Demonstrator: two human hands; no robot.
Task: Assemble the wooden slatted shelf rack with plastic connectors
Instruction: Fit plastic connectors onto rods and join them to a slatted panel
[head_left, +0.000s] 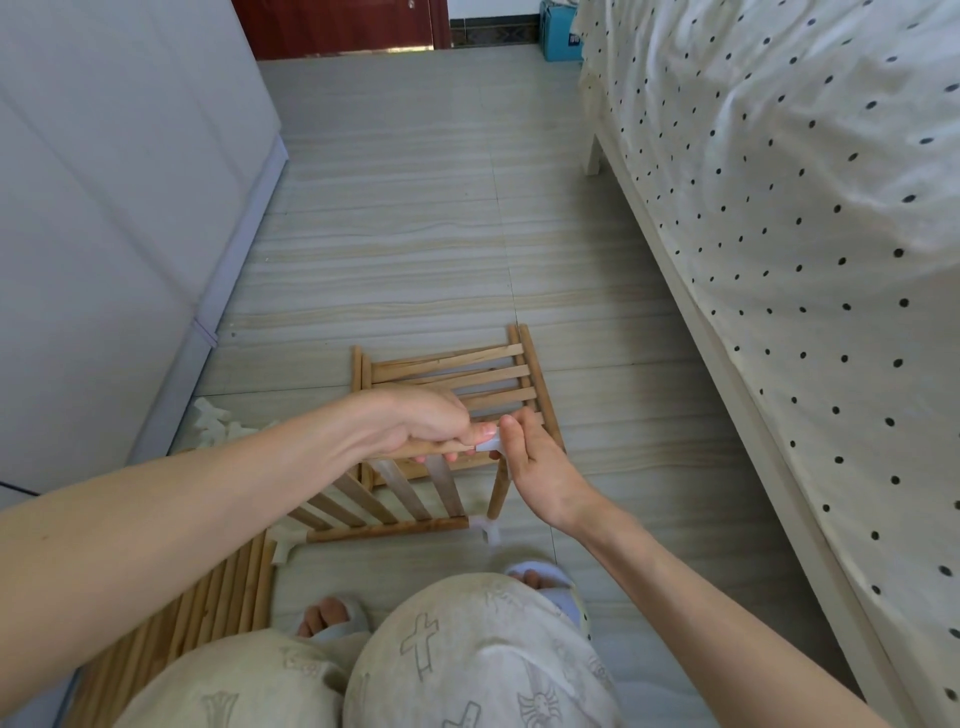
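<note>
A slatted shelf panel (384, 506) stands tilted on the floor in front of my knees, with white plastic connectors (487, 529) on its lower corners. My left hand (415, 423) grips its upper wooden rail. My right hand (524, 457) pinches a white plastic connector (488, 446) at the right end of that rail. A short wooden post (500, 493) runs down from there to the lower right connector. Behind, more slatted panels (452, 374) lie stacked flat on the floor.
A bundle of wooden rods (208, 613) lies at the lower left. Loose white connectors (215, 423) sit by the grey cabinet (104, 234) on the left. A bed with a dotted sheet (805, 260) fills the right side. My slippered feet (332, 618) are below the panel.
</note>
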